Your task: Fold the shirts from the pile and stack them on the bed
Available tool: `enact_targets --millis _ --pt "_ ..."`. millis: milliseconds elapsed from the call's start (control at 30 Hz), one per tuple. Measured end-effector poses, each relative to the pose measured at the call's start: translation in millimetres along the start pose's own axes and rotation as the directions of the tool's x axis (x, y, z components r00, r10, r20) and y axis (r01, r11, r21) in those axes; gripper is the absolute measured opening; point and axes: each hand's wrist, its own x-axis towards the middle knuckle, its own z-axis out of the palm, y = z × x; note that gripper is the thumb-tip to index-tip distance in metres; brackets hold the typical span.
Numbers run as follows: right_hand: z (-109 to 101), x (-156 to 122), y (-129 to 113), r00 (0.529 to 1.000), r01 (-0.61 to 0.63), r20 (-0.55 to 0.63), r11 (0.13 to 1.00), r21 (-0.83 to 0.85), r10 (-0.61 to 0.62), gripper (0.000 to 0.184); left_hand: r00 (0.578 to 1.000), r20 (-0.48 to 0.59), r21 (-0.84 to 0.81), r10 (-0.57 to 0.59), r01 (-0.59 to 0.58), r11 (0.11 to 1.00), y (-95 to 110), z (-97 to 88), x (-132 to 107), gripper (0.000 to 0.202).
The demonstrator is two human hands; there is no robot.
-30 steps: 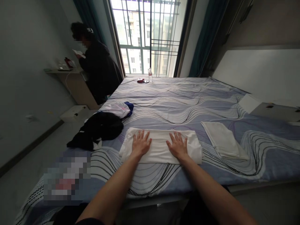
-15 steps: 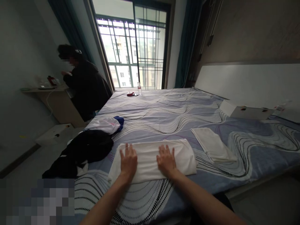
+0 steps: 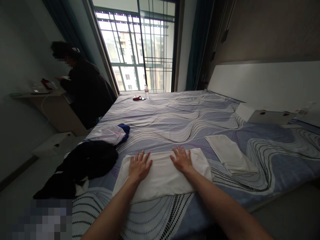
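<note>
Got the left hand (image 3: 140, 166) and right hand (image 3: 182, 160) palm-down on a folded white cloth (image 3: 163, 177), well apart from each other, fingers (image 3: 142, 156) spread on both. Found that cloth lying flat on the wavy-patterned bed (image 3: 172, 115), up near the closest edge, a bit creased. Can see a smaller white cloth (image 3: 230, 154) folded on the bed just off to the right. Over to the left, a heap of black clothing (image 3: 87, 160), plus a pale garment (image 3: 106, 134) with a blue bit right behind. Way back near the window (image 3: 130, 53), a clear bottle (image 3: 146, 92) beside something red (image 3: 136, 98). Also spotted a person in dark clothes (image 3: 86, 86) by a small surface (image 3: 57, 92), far left. Can't make out the pixelated corner, bottom left.
</note>
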Motion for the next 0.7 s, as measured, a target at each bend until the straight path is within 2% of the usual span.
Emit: enact_targets --millis 133,233,300,433,533,633,700 --pt "-10.2 2.2 63.8 0.990 -0.138 -0.026 0.990 0.005 0.138 0.059 0.999 0.006 0.046 -0.045 0.045 0.998 -29.3 -8.1 -1.8 0.059" --pt "-25.1 6.0 102.5 0.991 -0.127 -0.016 0.987 0.099 0.129 0.049 0.993 -0.029 -0.026 -0.116 0.115 0.993 -44.6 -15.1 5.1 0.055" --pt "-35.4 10.8 118.1 0.992 -0.114 -0.034 0.985 0.132 0.120 0.039 0.983 -0.057 -0.099 -0.172 0.166 0.981 -56.7 -21.5 12.5 0.051" --pt "-45.2 20.9 127.4 0.986 -0.138 -0.071 0.974 0.180 0.153 0.026 0.988 -0.036 -0.199 -0.147 0.137 0.970 -85.7 -34.5 22.9 0.038" --pt "-43.5 26.3 126.4 0.980 -0.160 -0.078 0.959 0.233 0.182 0.025 0.991 -0.005 -0.277 -0.132 0.126 0.953 -102.5 -38.3 25.5 0.041" --pt "-45.1 33.0 127.6 0.974 -0.191 -0.071 0.949 0.251 0.215 0.024 0.987 0.013 -0.312 -0.160 0.156 0.937 -110.7 -38.6 32.0 0.042" --pt "-50.4 38.0 125.7 0.971 -0.210 -0.063 0.949 0.237 0.231 0.024 0.980 0.025 -0.307 -0.198 0.197 0.931 -107.5 -39.3 39.5 0.036"
